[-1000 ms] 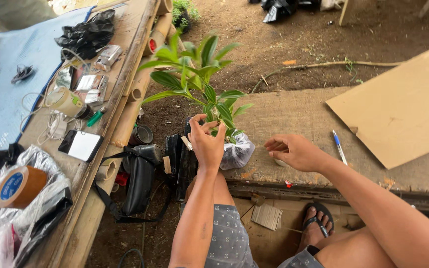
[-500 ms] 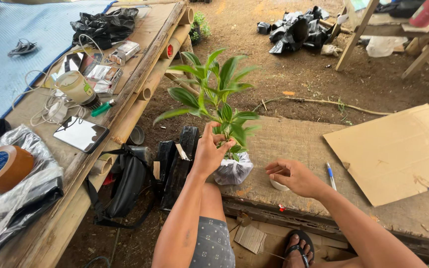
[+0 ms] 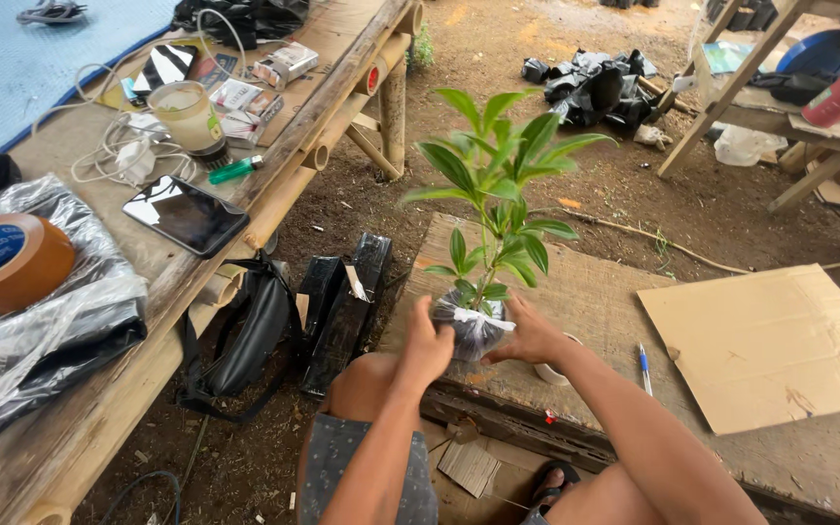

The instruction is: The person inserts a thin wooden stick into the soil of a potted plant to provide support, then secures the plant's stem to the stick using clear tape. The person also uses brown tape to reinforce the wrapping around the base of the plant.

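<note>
left hand (image 3: pixel 427 342): wrapped on the left side of the plastic-wrapped root ball (image 3: pixel 473 329), gripping it
right hand (image 3: pixel 534 335): cupping the ball's right side, also gripping
seedling (image 3: pixel 500 194): between both hands, just past the knees, at the near edge of the wooden board (image 3: pixel 595 292)
axis: stem upright, leaning slightly right; leaves point away from the person
nearer hand: neither, both touching
pen (image 3: pixel 643 366): on board, right of right hand
cardboard sheet (image 3: pixel 775 340): far right, apart

I count one potted seedling (image 3: pixel 493 224), two hands, one tape roll (image 3: pixel 4 261), one phone (image 3: pixel 185 214), one blue pen (image 3: pixel 644 367), one cardboard sheet (image 3: pixel 775 345).
</note>
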Action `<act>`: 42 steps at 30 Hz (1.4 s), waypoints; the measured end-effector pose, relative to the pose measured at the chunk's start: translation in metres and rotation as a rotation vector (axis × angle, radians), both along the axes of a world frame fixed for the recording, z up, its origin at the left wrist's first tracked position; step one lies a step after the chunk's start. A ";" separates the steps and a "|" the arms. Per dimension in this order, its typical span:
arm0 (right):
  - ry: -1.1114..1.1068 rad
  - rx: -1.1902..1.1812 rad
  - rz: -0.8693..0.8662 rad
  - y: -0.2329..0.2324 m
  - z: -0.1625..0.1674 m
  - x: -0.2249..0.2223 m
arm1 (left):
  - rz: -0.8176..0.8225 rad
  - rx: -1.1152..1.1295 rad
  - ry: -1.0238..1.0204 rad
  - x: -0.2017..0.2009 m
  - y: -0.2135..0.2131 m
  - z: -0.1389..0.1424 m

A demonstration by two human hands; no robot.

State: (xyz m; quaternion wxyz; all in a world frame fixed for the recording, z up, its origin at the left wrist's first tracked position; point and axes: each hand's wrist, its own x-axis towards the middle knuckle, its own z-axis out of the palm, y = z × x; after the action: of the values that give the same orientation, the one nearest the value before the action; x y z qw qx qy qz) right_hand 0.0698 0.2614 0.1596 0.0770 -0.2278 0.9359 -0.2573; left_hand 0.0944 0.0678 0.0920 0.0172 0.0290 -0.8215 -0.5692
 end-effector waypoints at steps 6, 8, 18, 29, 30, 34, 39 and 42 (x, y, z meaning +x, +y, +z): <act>-0.109 0.030 -0.240 -0.028 0.002 0.008 | -0.132 -0.139 -0.371 -0.004 -0.009 0.017; -0.065 -0.039 -0.223 -0.036 0.006 0.015 | -0.050 -0.032 -0.188 -0.009 -0.012 0.026; 0.058 -0.284 -0.482 -0.040 -0.019 0.022 | -0.304 0.166 -0.309 -0.055 -0.002 0.083; -0.119 0.214 -0.429 0.091 0.043 0.030 | -0.478 -0.537 -0.102 -0.012 -0.030 0.093; -0.103 0.266 -0.439 0.100 0.044 0.039 | -0.603 -0.595 -0.139 -0.007 -0.037 0.103; -0.016 0.252 -0.082 0.119 0.030 0.074 | -0.811 -0.863 -0.259 0.002 -0.034 0.154; 0.088 0.431 0.085 0.108 0.009 0.085 | -0.822 -1.016 -0.073 0.018 0.017 0.195; -0.100 0.503 -0.083 0.101 0.016 0.076 | -0.943 -0.995 0.012 0.050 0.041 0.186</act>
State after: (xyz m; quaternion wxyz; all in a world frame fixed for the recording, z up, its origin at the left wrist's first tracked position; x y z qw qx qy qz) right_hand 0.1454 0.3625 0.1752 0.1666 -0.1500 0.9741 -0.0304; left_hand 0.1445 0.1089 0.2781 -0.2167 -0.3465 -0.9099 -0.0709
